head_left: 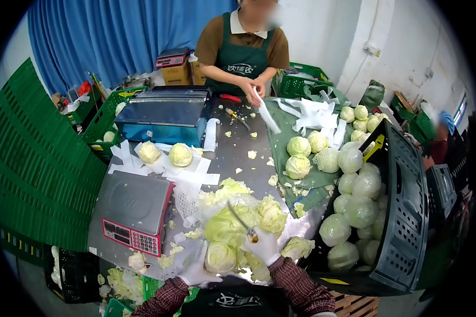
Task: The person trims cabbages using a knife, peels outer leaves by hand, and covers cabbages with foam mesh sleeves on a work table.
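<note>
My right hand (263, 246), in a white glove, is closed round the handle of a knife (239, 215). Its curved blade points up and left over a heap of cabbages. A pale green cabbage (220, 257) lies nearest me, and my gloved left hand (198, 268) cups its left side with the fingers apart from the thumb. Behind it are loose outer leaves (222, 227) and another cabbage (272, 215). White foam netting (188, 203) lies left of the heap. One more cabbage (297, 247) sits right of my right hand.
A scale (135, 198) stands at left, a blue wrapping machine (164, 116) behind it. At right, a black crate (399, 211) holds wrapped cabbages (362, 211). Across the table (238, 148), a co-worker (243, 58) holds a white foam net (267, 113). Another knife (238, 119) lies there.
</note>
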{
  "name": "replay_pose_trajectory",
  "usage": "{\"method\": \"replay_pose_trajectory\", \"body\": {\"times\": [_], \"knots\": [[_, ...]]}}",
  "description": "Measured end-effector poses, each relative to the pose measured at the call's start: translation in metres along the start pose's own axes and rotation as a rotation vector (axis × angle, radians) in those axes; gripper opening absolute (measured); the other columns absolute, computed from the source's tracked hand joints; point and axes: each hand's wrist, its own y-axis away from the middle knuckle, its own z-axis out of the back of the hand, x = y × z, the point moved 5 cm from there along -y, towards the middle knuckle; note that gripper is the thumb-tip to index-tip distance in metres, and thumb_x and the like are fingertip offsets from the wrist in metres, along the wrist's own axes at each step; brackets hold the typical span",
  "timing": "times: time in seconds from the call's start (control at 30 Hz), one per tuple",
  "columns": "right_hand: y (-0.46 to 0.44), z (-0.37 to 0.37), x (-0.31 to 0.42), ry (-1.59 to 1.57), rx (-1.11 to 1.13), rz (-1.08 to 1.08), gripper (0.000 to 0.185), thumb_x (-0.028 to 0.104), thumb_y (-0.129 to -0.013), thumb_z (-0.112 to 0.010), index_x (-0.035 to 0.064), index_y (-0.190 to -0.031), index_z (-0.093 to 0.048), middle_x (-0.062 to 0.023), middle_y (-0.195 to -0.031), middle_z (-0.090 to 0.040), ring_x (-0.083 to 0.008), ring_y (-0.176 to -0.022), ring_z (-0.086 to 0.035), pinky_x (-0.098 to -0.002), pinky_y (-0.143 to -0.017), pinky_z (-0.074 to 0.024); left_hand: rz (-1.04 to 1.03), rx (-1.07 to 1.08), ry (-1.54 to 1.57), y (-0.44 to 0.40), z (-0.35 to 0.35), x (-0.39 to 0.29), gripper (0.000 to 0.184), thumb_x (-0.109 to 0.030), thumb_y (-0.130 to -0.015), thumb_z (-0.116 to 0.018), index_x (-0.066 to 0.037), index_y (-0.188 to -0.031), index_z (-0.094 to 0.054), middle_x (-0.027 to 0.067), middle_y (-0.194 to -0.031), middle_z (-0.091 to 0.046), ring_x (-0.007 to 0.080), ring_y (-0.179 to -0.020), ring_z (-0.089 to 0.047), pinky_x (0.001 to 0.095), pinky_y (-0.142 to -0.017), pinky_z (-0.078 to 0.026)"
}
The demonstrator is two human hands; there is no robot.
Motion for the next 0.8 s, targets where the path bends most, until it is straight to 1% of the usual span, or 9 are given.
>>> {"method": "replay_pose_trajectory", "body": {"times": [0.1,0.23,0.27,0.33,0.4,0.43,0.5,0.6,0.8], "knots": [[0.011,0.009,0.033,-0.053,-0.04,0.22,0.022,0.028,-0.075,-0.07,0.0095,-0.082,-0.06,-0.0094,-0.063,-0.06,-0.0259,-0.056,-0.062,-0.0356,-0.05,-0.0474,0.179,-0.277,0.244,0.004,0.002,-0.036,0.115,-0.037,-0.055,-0.09,0.007,-0.139,-0.025,0.0252,-0.138,-0.034,0.0344,-0.129,-0.038,0.0409,-0.106,-0.034],[-0.015,0.001,-0.056,-0.019,-0.152,-0.317,0.024,0.024,-0.073,-0.071,0.0059,-0.088,-0.063,-0.0117,-0.063,-0.062,-0.0263,-0.059,-0.064,-0.0336,-0.055,-0.0494,-0.034,-0.226,0.288,-0.004,-0.003,-0.003,0.096,-0.025,-0.062,-0.088,0.004,-0.136,-0.034,0.017,-0.128,-0.049,0.0272,-0.123,-0.047,0.0389,-0.104,-0.039],[-0.017,0.006,-0.064,-0.007,-0.218,-0.284,0.024,0.023,-0.073,-0.07,0.0056,-0.088,-0.063,-0.0121,-0.061,-0.061,-0.0273,-0.059,-0.064,-0.0351,-0.056,-0.0496,-0.035,-0.226,0.288,0.002,0.002,-0.004,0.096,-0.025,-0.062,-0.088,0.004,-0.136,-0.034,0.017,-0.128,-0.049,0.0272,-0.123,-0.047,0.0389,-0.104,-0.039],[-0.023,0.024,-0.072,-0.018,-0.321,-0.245,0.023,0.021,-0.073,-0.07,0.0053,-0.088,-0.063,-0.0126,-0.06,-0.061,-0.0284,-0.059,-0.064,-0.0366,-0.057,-0.0499,0.192,-0.127,0.782,0.007,0.019,0.005,0.084,-0.03,-0.075,-0.078,-0.001,-0.139,-0.032,0.0151,-0.134,-0.046,0.0263,-0.124,-0.048,0.0419,-0.104,-0.041],[-0.015,0.041,-0.076,0.306,-0.08,-0.329,0.026,0.021,-0.072,-0.071,0.007,-0.091,-0.063,-0.0126,-0.077,-0.065,-0.0278,-0.067,-0.065,-0.038,-0.059,-0.0504,0.22,-0.169,1.126,0.022,0.009,0.04,0.081,-0.034,-0.079,-0.073,-0.003,-0.141,-0.031,0.0143,-0.137,-0.044,0.0272,-0.125,-0.047,0.0434,-0.105,-0.042],[-0.009,0.056,-0.044,0.315,-0.205,-0.112,0.034,0.022,-0.069,-0.074,0.009,-0.098,-0.063,-0.0124,-0.099,-0.063,-0.0259,-0.078,-0.065,-0.0361,-0.062,-0.051,0.223,-0.222,1.459,0.021,0.018,0.051,0.077,-0.039,-0.084,-0.068,-0.005,-0.142,-0.03,0.0135,-0.14,-0.042,0.0281,-0.127,-0.046,0.0449,-0.105,-0.042],[-0.007,0.057,-0.025,0.243,-0.249,-0.018,0.045,0.026,-0.069,-0.076,0.0081,-0.107,-0.061,-0.0136,-0.118,-0.056,-0.0258,-0.082,-0.065,-0.0373,-0.066,-0.0521,0.187,-0.248,1.292,0.019,0.027,0.029,0.081,-0.053,-0.085,-0.06,-0.006,-0.143,-0.028,0.0124,-0.142,-0.041,0.029,-0.127,-0.045,0.0454,-0.105,-0.041],[0.0,0.056,0.062,-0.179,-0.168,0.104,0.059,0.041,-0.072,-0.075,0.0062,-0.116,-0.057,-0.0109,-0.121,-0.055,-0.0194,-0.081,-0.064,-0.0335,-0.069,-0.0525,0.058,-0.259,1.383,0.001,0.039,-0.023,0.099,-0.076,-0.077,-0.048,-0.007,-0.144,-0.026,0.0124,-0.143,-0.04,0.0281,-0.128,-0.045,0.0435,-0.106,-0.038],[-0.02,0.017,0.101,-0.19,-0.04,0.201,0.055,0.044,-0.08,-0.069,0.0069,-0.118,-0.059,-0.0097,-0.115,-0.06,-0.0183,-0.076,-0.064,-0.0325,-0.068,-0.052,0.099,-0.239,0.981,-0.008,0.029,0.015,0.094,-0.075,-0.077,-0.051,-0.007,-0.14,-0.035,0.0122,-0.137,-0.047,0.0271,-0.124,-0.048,0.0438,-0.104,-0.041]]}}
